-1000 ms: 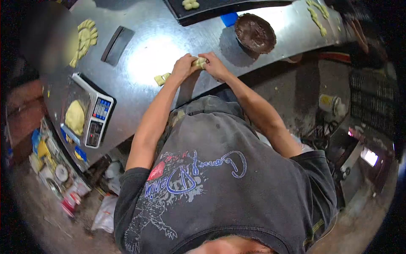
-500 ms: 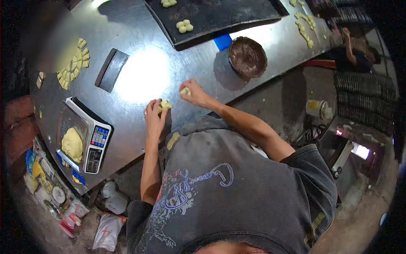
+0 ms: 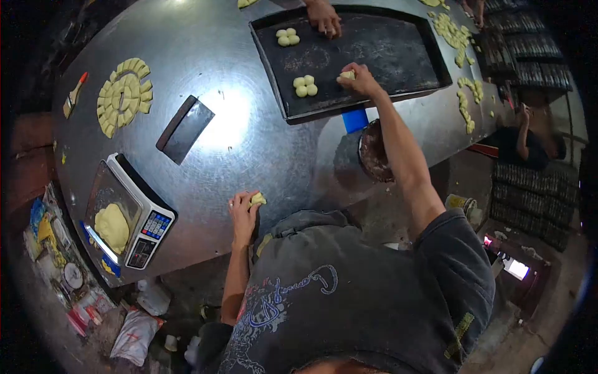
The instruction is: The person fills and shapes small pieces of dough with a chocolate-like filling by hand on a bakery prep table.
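Note:
My right hand (image 3: pixel 361 81) is over the black baking tray (image 3: pixel 367 56), its fingers closed around a pale dough ball (image 3: pixel 347 75). Left of it in the tray sits a cluster of dough balls (image 3: pixel 305 86); a second cluster (image 3: pixel 288 37) lies farther back. My left hand (image 3: pixel 243 210) rests at the near edge of the metal table (image 3: pixel 286 156). Its fingers are curled on a piece of dough (image 3: pixel 258 198), partly hidden by the hand.
Another person's hand (image 3: pixel 324 19) reaches into the tray's far side. A brown bowl (image 3: pixel 374 153) stands under my right forearm. Leftward are a dough scraper (image 3: pixel 185 129), cut dough pieces (image 3: pixel 124 93), a brush (image 3: pixel 75 95) and a scale (image 3: pixel 149 224) bearing a dough lump (image 3: pixel 112 227).
My right hand has moved from the table's near edge out over the tray with the dough ball. My left hand stays near the edge. The other person's hand has appeared over the tray.

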A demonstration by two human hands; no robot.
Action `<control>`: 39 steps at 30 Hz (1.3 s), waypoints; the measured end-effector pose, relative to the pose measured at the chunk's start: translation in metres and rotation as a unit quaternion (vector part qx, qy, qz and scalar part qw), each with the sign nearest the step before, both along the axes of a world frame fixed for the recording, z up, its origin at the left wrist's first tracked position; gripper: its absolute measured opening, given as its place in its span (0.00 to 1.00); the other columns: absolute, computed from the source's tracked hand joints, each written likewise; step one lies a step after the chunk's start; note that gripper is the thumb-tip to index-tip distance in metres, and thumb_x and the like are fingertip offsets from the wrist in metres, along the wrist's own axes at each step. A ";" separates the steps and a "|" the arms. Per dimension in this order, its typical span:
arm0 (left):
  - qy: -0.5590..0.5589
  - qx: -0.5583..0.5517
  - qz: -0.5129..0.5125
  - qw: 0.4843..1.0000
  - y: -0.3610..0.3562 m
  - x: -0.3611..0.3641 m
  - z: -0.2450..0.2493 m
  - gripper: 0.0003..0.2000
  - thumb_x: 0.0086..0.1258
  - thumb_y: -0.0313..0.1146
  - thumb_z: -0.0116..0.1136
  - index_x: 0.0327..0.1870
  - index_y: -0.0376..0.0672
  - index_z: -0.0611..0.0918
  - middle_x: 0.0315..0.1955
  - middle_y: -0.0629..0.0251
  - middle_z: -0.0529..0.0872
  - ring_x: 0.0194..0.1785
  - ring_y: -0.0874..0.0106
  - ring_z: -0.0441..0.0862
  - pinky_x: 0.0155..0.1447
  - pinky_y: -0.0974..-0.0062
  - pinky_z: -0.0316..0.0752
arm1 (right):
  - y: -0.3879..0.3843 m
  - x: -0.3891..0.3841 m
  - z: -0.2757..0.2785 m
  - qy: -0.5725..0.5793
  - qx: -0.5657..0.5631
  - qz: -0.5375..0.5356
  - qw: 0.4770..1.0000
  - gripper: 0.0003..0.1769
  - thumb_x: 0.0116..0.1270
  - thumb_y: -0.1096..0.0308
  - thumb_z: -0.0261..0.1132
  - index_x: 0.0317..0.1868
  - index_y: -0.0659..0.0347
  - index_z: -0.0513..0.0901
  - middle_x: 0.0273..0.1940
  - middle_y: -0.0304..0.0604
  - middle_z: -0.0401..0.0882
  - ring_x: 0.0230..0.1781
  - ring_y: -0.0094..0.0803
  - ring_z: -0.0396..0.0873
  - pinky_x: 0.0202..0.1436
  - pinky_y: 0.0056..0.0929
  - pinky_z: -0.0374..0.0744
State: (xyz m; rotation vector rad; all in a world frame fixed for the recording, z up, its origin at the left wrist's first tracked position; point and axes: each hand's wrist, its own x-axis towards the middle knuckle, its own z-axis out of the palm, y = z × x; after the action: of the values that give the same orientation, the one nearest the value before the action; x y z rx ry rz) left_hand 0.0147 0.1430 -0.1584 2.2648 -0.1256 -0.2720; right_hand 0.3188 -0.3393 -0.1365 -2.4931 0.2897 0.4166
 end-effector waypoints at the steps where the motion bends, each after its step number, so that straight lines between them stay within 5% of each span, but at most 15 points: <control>1: 0.023 -0.012 0.010 1.000 0.001 0.006 0.001 0.16 0.68 0.31 0.67 0.56 0.46 0.86 0.47 0.58 0.79 0.57 0.56 0.72 0.64 0.58 0.65 | 0.001 0.009 -0.001 0.077 -0.048 0.038 0.995 0.46 0.53 0.31 0.77 0.66 0.47 0.75 0.64 0.55 0.66 0.67 0.57 0.67 0.71 0.58 0.68; 5: 0.116 -0.119 0.140 0.976 -0.004 0.019 0.001 0.13 0.76 0.35 0.59 0.54 0.38 0.85 0.43 0.60 0.82 0.48 0.65 0.78 0.53 0.68 0.72 | 0.042 -0.018 -0.012 -0.007 -0.175 0.017 0.984 0.58 0.56 0.32 0.75 0.79 0.46 0.57 0.75 0.62 0.53 0.76 0.68 0.52 0.71 0.79 0.51; 8: 0.179 -0.182 0.205 0.945 -0.011 0.035 0.022 0.16 0.83 0.40 0.53 0.58 0.38 0.82 0.37 0.65 0.84 0.38 0.76 0.79 0.43 0.75 0.73 | 0.072 -0.052 -0.033 -0.198 -0.205 -0.077 0.955 0.51 0.59 0.41 0.76 0.78 0.46 0.62 0.79 0.57 0.49 0.77 0.63 0.53 0.72 0.72 0.56; 9: 0.184 -0.205 0.205 0.939 -0.013 0.040 0.027 0.16 0.83 0.40 0.53 0.60 0.38 0.81 0.36 0.66 0.84 0.38 0.77 0.78 0.43 0.75 0.73 | 0.084 -0.066 -0.031 -0.310 -0.194 -0.072 0.928 0.43 0.63 0.52 0.74 0.75 0.52 0.66 0.75 0.57 0.59 0.76 0.61 0.57 0.73 0.63 0.60; 13: 0.164 -0.239 0.160 0.944 -0.036 0.054 0.025 0.20 0.78 0.34 0.60 0.68 0.41 0.77 0.34 0.67 0.83 0.37 0.78 0.78 0.41 0.74 0.74 | 0.156 -0.141 0.014 -0.298 0.020 0.026 0.954 0.30 0.74 0.58 0.66 0.71 0.62 0.71 0.61 0.54 0.77 0.65 0.48 0.74 0.66 0.44 0.72; 15: 0.118 -0.193 0.053 0.973 -0.050 0.061 0.039 0.25 0.73 0.31 0.64 0.70 0.43 0.75 0.33 0.64 0.84 0.37 0.76 0.80 0.41 0.73 0.75 | 0.201 -0.194 0.001 -0.109 0.321 0.009 0.941 0.26 0.78 0.57 0.61 0.68 0.64 0.74 0.54 0.52 0.81 0.54 0.42 0.80 0.58 0.41 0.77; 17: 0.082 -0.166 -0.007 0.983 -0.067 0.061 0.060 0.29 0.69 0.30 0.68 0.72 0.45 0.74 0.33 0.63 0.85 0.37 0.73 0.82 0.41 0.72 0.76 | 0.223 -0.229 0.028 0.049 0.405 0.070 0.910 0.25 0.81 0.54 0.58 0.66 0.65 0.76 0.52 0.50 0.83 0.50 0.37 0.82 0.52 0.37 0.80; 20: 0.078 -0.150 -0.029 0.985 -0.081 0.050 0.079 0.31 0.66 0.31 0.70 0.72 0.46 0.74 0.32 0.60 0.86 0.36 0.69 0.84 0.42 0.70 0.77 | 0.221 -0.258 0.019 0.034 0.413 0.076 0.907 0.24 0.80 0.55 0.59 0.66 0.64 0.76 0.48 0.51 0.84 0.46 0.34 0.82 0.49 0.34 0.81; 24: 0.080 -0.129 -0.063 0.986 -0.078 0.035 0.061 0.14 0.71 0.35 0.67 0.53 0.42 0.86 0.32 0.59 0.88 0.37 0.64 0.84 0.43 0.67 0.77 | 0.173 -0.263 0.052 -0.028 0.437 -0.088 0.895 0.18 0.75 0.65 0.66 0.60 0.63 0.78 0.42 0.43 0.83 0.43 0.27 0.81 0.46 0.29 0.80; 28: 0.002 -0.119 -0.075 0.990 -0.088 0.028 0.079 0.11 0.73 0.38 0.64 0.39 0.39 0.89 0.32 0.58 0.88 0.35 0.63 0.83 0.43 0.65 0.76 | 0.133 -0.269 0.077 -0.263 0.322 -0.234 0.879 0.13 0.74 0.67 0.67 0.53 0.63 0.77 0.41 0.39 0.82 0.42 0.27 0.80 0.47 0.29 0.81; 30: -0.086 -0.084 -0.105 0.987 -0.086 0.033 0.087 0.11 0.73 0.37 0.64 0.39 0.38 0.88 0.31 0.59 0.88 0.34 0.65 0.83 0.42 0.67 0.76 | 0.098 -0.265 0.089 -0.346 0.359 -0.359 0.789 0.14 0.75 0.65 0.67 0.53 0.64 0.76 0.44 0.41 0.81 0.41 0.28 0.80 0.48 0.30 0.82; 32: -0.045 -0.154 -0.029 0.987 -0.081 0.035 0.082 0.11 0.76 0.37 0.63 0.47 0.37 0.87 0.33 0.64 0.89 0.38 0.75 0.83 0.47 0.73 0.78 | 0.063 -0.270 0.116 -0.403 0.380 -0.405 0.727 0.17 0.76 0.61 0.66 0.54 0.64 0.75 0.47 0.43 0.79 0.44 0.29 0.80 0.50 0.30 0.81; 34: -0.027 -0.187 -0.026 0.982 -0.081 0.039 0.099 0.27 0.74 0.39 0.64 0.71 0.41 0.74 0.50 0.50 0.87 0.51 0.64 0.86 0.55 0.69 0.79 | 0.047 -0.287 0.149 -0.397 0.373 -0.356 0.759 0.20 0.75 0.58 0.67 0.55 0.65 0.76 0.50 0.43 0.76 0.46 0.29 0.79 0.52 0.29 0.80; 36: -0.102 -0.128 -0.068 0.984 -0.084 0.051 0.068 0.36 0.75 0.45 0.62 0.79 0.41 0.62 0.61 0.42 0.80 0.60 0.60 0.82 0.65 0.66 0.75 | 0.049 -0.305 0.157 -0.370 0.312 -0.314 0.817 0.23 0.72 0.62 0.70 0.60 0.64 0.76 0.52 0.43 0.76 0.48 0.27 0.79 0.54 0.28 0.80; 39: 0.072 -0.053 -0.049 0.995 -0.114 0.052 0.093 0.39 0.78 0.57 0.54 0.80 0.40 0.58 0.68 0.41 0.73 0.68 0.58 0.77 0.70 0.60 0.71 | 0.075 -0.325 0.149 -0.346 0.297 -0.206 0.866 0.25 0.69 0.66 0.71 0.64 0.63 0.77 0.54 0.43 0.77 0.47 0.27 0.80 0.53 0.27 0.81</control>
State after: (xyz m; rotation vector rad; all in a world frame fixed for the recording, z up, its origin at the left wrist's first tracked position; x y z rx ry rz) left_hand 0.0665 0.0289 -0.0656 2.1295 -0.1714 -0.4680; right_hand -0.0061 -0.2638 0.0123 -1.7484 0.3209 -0.5007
